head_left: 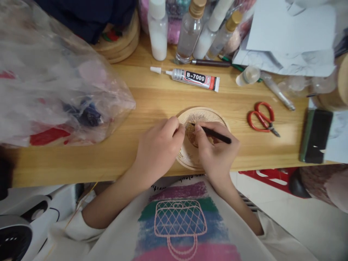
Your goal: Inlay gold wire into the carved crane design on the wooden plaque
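A round, pale wooden disc (190, 159) with fine line drawing and a golden-brown centre lies near the table's front edge. My right hand (217, 152) is closed around a slim black tool (217, 135), whose tip points at the upper middle of the disc. At the disc's left rim is my left hand (163, 145), its thumb and index finger pinched together near the tool's tip. Whatever sits between those fingertips is too small to make out. Both hands cover parts of the disc.
A B-7000 glue tube (195, 78) lies behind the disc, with bottles (159, 36) further back. Red-handled scissors (262, 117) and a phone (317, 136) are to the right. A large plastic bag (54, 83) covers the left; papers (290, 32) lie back right.
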Tool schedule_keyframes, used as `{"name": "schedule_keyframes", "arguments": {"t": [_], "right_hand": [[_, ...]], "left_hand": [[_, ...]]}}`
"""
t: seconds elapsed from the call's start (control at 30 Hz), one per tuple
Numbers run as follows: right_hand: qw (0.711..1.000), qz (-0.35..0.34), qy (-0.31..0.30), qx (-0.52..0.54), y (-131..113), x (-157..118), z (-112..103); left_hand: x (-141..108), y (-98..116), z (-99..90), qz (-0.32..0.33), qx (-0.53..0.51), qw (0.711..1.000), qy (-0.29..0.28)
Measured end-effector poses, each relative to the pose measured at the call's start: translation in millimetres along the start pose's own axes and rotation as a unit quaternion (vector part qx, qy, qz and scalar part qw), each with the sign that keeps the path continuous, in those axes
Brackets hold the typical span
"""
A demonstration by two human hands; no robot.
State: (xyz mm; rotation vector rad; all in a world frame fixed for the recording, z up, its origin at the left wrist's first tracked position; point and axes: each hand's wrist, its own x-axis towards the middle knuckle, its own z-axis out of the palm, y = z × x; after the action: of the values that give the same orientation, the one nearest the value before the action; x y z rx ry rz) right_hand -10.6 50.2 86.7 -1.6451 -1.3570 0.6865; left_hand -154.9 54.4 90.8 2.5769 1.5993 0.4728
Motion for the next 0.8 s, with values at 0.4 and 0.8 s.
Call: {"name": "schedule_keyframes", "arguments": {"t": [0.4, 0.8], "right_hand": [[1.000, -0.002, 0.017, -0.010, 3, -3, 4], [1.000, -0.002, 0.017, -0.004, 3, -4, 5]], "left_hand": [[-5, 13, -4.7, -0.032, -0.004, 0.996, -0.083], [-11, 15, 1.2, -0.030, 0.021, 0.999, -0.001]]}}
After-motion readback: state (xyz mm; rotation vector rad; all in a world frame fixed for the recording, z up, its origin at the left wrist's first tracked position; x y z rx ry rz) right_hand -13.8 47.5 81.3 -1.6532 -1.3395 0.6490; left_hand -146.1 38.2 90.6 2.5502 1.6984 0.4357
